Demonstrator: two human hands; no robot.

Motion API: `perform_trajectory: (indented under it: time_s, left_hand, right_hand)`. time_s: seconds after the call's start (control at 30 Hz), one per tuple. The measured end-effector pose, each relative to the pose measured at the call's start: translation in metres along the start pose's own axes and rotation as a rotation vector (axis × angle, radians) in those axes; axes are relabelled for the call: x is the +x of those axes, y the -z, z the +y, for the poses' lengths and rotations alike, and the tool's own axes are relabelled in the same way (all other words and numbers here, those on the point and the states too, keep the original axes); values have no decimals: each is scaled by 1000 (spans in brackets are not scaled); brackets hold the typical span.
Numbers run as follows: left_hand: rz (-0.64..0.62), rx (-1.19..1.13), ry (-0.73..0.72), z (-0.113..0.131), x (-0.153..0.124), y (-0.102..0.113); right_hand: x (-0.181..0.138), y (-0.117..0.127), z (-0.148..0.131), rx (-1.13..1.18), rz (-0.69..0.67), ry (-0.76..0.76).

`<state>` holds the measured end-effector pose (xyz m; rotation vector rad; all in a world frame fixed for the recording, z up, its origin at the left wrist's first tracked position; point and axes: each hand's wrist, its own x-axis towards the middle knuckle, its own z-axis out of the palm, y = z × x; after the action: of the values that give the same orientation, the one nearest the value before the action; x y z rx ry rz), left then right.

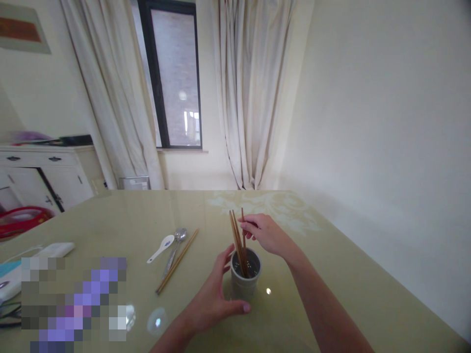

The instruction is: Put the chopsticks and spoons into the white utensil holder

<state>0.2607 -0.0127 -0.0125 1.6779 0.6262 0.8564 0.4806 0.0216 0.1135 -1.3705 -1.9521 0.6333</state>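
Observation:
A grey cylindrical holder (245, 289) with a dark, perforated inside stands upright on the table. Several wooden chopsticks (237, 245) lean in it, tips inside. My right hand (263, 230) is above the rim, its thumb and fingers pinched on one chopstick (242, 214) whose lower part reaches into the holder. Curved around the holder's left side is my left hand (217, 296), thumb stretched out in front of the base and fingers apart near the rim; whether it touches the holder I cannot tell.
Left of the holder lie a white soup spoon (160, 248), a metal spoon (180, 235) and further chopsticks (178, 260) on the glossy table (140, 211). A white device (55, 250) and a blurred-out patch are at far left. A wall (386, 171) borders the table's right side.

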Motion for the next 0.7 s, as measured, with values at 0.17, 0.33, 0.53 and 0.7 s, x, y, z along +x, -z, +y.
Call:
perform_trajectory:
  time_s: [0.17, 0.33, 0.53, 0.7]
  left_hand:
    - [79, 38, 70, -15, 1, -13]
    - [100, 36, 109, -21, 4, -9]
    - [70, 22, 76, -16, 5, 2]
    - [71, -45, 80, -16, 6, -6]
  right_hand:
    - [-1, 3, 0, -10, 7, -42]
    - [-3, 5, -7, -26, 57, -59]
    - [-3, 6, -8, -20, 103, -22]
    - [1, 5, 1, -59, 141, -108]
